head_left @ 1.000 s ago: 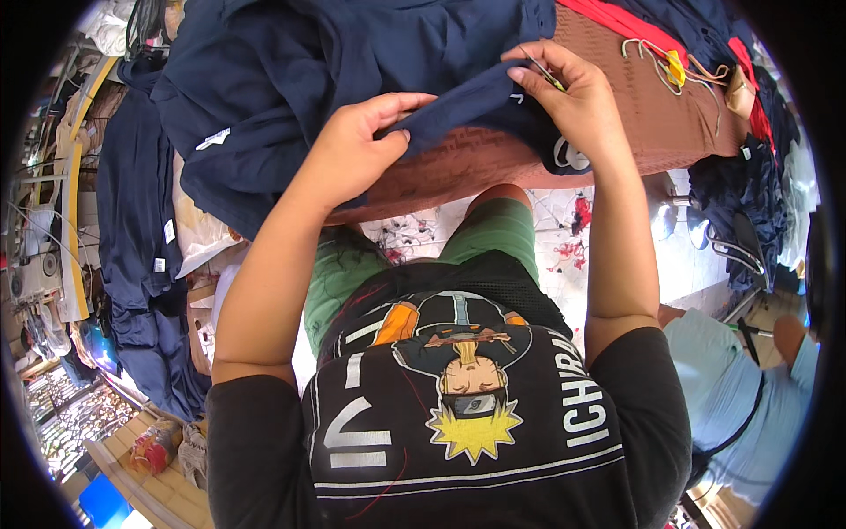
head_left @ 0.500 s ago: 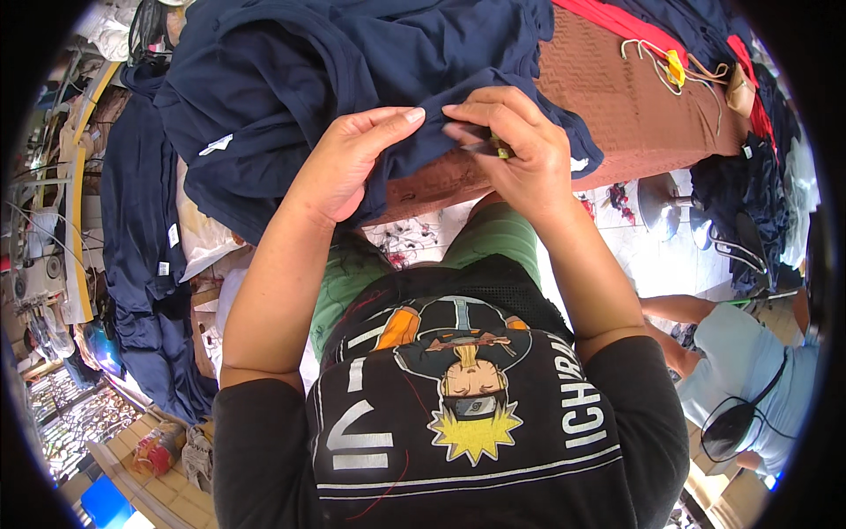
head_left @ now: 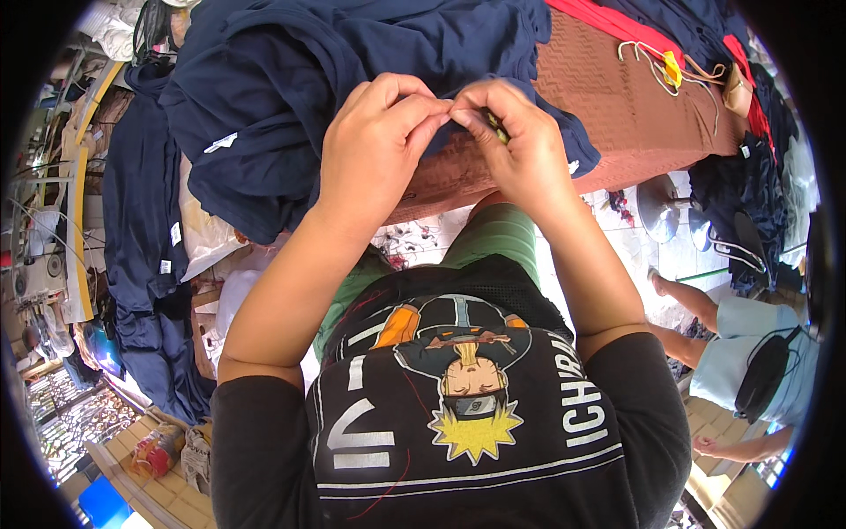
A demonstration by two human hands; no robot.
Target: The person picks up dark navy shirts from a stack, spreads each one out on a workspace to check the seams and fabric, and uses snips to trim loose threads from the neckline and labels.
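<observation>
Over the near edge of the brown-covered table, my left hand (head_left: 374, 145) and my right hand (head_left: 524, 141) meet at the fingertips. Both are closed in a pinch; whatever lies between the tips is too small to make out. Tucked in my right palm is a small dark and yellow-green tool, apparently thread snips (head_left: 499, 129), mostly covered by the fingers. A heap of navy blue fabric garments (head_left: 264, 84) lies just beyond and beneath my hands. A white label (head_left: 221, 143) shows on the fabric left of my left hand.
The brown cloth-covered table (head_left: 608, 106) extends rightward, bearing a red strip (head_left: 617, 22) and a yellow item with pale cords (head_left: 672, 69). More navy garments (head_left: 141, 238) hang at left. A person in light blue (head_left: 758, 353) stands at lower right, beyond a metal fan-like object (head_left: 658, 207).
My hands have come together from slightly apart, fingertips now meeting. The tool has turned deeper into my right palm. The person at right has shifted, with legs and a hand now showing.
</observation>
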